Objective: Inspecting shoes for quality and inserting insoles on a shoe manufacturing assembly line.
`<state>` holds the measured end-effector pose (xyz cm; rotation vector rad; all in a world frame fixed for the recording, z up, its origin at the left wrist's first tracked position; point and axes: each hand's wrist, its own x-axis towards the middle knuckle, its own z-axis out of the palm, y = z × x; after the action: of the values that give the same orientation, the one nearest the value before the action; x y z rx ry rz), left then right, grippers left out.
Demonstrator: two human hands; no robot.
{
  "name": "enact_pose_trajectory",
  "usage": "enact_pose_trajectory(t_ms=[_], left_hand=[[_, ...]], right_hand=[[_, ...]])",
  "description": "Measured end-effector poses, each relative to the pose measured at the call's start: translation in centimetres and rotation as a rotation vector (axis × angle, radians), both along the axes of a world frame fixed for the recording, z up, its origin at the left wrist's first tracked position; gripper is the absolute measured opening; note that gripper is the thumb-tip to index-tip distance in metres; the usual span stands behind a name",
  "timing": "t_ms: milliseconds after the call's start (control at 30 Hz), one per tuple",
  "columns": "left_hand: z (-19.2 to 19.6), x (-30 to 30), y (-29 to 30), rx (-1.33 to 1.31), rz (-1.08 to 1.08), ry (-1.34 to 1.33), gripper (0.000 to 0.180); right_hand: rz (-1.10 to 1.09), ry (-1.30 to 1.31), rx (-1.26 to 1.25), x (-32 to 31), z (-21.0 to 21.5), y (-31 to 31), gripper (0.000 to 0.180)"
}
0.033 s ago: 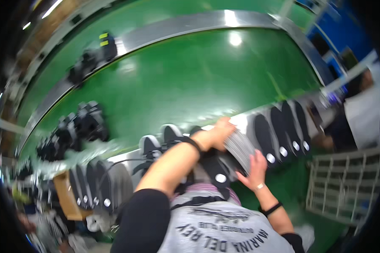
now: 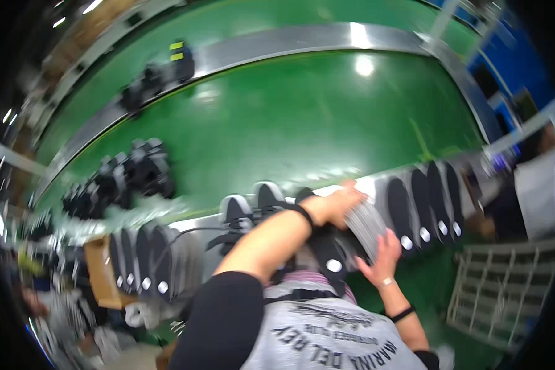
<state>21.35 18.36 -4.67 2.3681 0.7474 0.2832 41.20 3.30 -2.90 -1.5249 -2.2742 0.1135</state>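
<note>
A stack of shoe insoles (image 2: 365,227), its grey edges showing, lies slanted on the bench before me. My left hand (image 2: 342,206) has its fingers closed over the far end. At the near end, my right hand (image 2: 382,258) rests against the stack with thumb and fingers spread apart. Just right of the stack stand more black insoles (image 2: 397,209) with white round spots at their near ends. Partly under my left forearm lies another black insole (image 2: 327,250). Black-and-white shoes (image 2: 235,213) stand to the left of that forearm.
More insole stacks (image 2: 143,259) stand at left beside a cardboard box (image 2: 97,271). Dark shoes (image 2: 145,169) line the green surface (image 2: 290,117) beyond. A metal rail (image 2: 290,42) curves across the back. At right stand a white grid rack (image 2: 505,287) and another person (image 2: 512,191).
The whole scene has shifted slightly right and down in the picture. Both hands keep their places at the stack, with little visible movement relative to the bench.
</note>
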Motion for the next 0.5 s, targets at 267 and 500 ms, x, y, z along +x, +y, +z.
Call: enact_pose_trajectory(t_ms=[267,500], left_hand=[[0.3,1.4,-0.9,0.074,0.051,0.148,0.092],[5.4,2.4,-3.2,0.014,0.332,0.178,0.092]], right_hand=[[-0.135,-0.060,-0.008,-0.8,-1.5,1.0,0.074],[-0.088,0.279,-0.198,0.0,-0.9,3.2,0.069]])
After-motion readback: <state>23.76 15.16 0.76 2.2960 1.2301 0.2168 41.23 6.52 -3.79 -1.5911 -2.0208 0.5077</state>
